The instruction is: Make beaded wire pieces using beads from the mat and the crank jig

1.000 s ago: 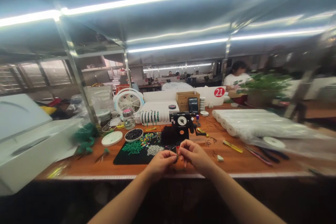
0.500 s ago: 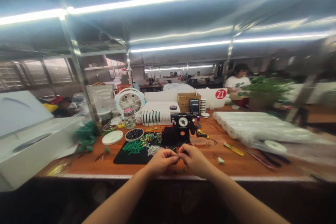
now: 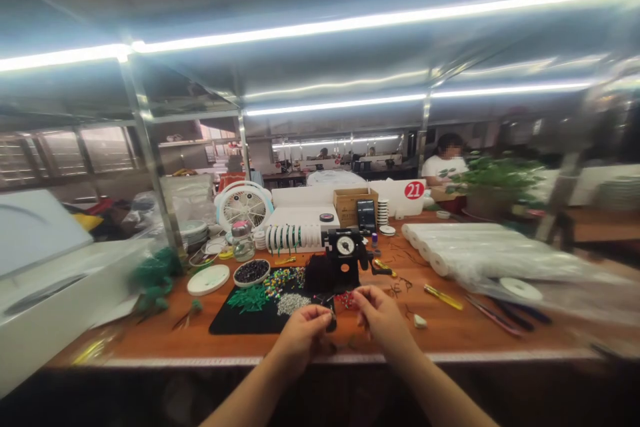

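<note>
Both hands were low over the near edge of the table (image 3: 450, 333), well apart from each other at the wrists, fingertips near but not touching. Left hand (image 3: 306, 330): thumb and forefinger pinched on a small dark piece (image 3: 331, 323), just off the right side of the black mat (image 3: 227, 323); too small to identify. Right hand (image 3: 383, 315): thumb and forefinger drawn close, beside the red beads (image 3: 344, 300); could not tell whether the tips met or held anything.

On the mat: green pieces (image 3: 249, 298), silver beads (image 3: 293, 303), mixed beads (image 3: 281, 280). At its far left corner, black beads (image 3: 251, 271) in a round dish. Behind the hands stood a black machine with a dial (image 3: 345, 245), white spools (image 3: 297, 238) to its left. Right of the right hand lay a white lump (image 3: 420, 321).
</note>
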Tool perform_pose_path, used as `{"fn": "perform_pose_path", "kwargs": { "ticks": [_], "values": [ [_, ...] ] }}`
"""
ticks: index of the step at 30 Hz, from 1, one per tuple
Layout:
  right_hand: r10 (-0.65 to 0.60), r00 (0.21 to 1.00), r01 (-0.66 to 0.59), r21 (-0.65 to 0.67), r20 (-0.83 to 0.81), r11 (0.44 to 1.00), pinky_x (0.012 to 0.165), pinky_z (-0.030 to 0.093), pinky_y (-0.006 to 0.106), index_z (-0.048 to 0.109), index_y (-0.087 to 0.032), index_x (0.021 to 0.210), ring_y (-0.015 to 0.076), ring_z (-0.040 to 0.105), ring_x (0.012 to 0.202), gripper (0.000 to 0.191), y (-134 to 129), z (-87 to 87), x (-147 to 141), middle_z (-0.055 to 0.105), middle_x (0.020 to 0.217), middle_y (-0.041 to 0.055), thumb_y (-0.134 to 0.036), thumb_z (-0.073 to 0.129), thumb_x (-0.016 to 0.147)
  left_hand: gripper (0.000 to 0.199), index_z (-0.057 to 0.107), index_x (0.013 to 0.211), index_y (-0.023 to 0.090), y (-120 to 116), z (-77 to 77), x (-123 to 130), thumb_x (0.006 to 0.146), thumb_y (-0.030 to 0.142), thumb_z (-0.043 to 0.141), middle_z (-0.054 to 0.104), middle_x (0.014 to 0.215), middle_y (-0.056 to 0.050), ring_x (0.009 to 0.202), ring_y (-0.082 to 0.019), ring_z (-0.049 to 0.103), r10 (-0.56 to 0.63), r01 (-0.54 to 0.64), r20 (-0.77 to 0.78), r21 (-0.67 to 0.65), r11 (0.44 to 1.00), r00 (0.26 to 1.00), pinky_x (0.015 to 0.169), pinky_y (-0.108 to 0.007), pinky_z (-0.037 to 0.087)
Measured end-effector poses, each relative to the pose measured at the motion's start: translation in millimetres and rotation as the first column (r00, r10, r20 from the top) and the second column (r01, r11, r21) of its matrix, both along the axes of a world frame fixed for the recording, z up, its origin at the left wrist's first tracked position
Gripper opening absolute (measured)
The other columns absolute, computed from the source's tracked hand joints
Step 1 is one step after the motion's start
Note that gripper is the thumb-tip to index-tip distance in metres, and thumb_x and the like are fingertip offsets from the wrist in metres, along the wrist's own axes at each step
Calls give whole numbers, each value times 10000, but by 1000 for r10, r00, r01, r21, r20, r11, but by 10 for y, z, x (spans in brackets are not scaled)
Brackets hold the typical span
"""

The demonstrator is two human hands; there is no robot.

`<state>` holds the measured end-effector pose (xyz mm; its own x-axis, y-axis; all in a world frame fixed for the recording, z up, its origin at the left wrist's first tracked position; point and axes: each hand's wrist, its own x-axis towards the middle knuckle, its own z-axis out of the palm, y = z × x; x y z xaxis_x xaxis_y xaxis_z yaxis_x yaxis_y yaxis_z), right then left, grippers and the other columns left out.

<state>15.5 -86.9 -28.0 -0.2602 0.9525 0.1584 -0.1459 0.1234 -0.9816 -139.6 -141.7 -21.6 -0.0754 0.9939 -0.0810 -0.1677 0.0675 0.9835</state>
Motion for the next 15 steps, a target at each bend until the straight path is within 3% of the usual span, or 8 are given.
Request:
{"fn": "perform_pose_path", "kwargs": {
  "ticks": [3, 6, 15],
  "values": [
    [35, 999, -36, -73, -6, 997, 336, 267, 197, 551, -174, 680, 73, 376, 333, 299, -13, -166, 50, 492, 450, -53, -458, 640, 660, 351, 552, 696, 171, -6, -31, 12, 554, 414, 761, 376, 462, 86, 393, -65, 332, -10, 15, 107, -41, 999, 994, 460, -229, 352],
    [85, 995, -92, -115, -61, 989, 381, 319, 205, 611, -157, 744, 82, 442, 403, 318, -60, -256, 8, 569, 569, -22, -415, 717, 593, 333, 554, 696, 170, -21, -25, 29, 565, 384, 772, 392, 472, 80, 409, -71, 362, -27, 37, 157, -59, 998, 987, 488, -247, 393],
    [163, 969, -172, -35, -184, 984, 375, 215, 194, 528, -173, 636, 60, 325, 401, 343, -140, -69, -175, 459, 496, -54, -471, 698, 613, 343, 620, 677, 117, -5, -53, 53, 528, 360, 811, 541, 521, 5, 448, -93, 455, -51, 57, 122, -50, 997, 991, 468, -215, 303]
  ]
}}
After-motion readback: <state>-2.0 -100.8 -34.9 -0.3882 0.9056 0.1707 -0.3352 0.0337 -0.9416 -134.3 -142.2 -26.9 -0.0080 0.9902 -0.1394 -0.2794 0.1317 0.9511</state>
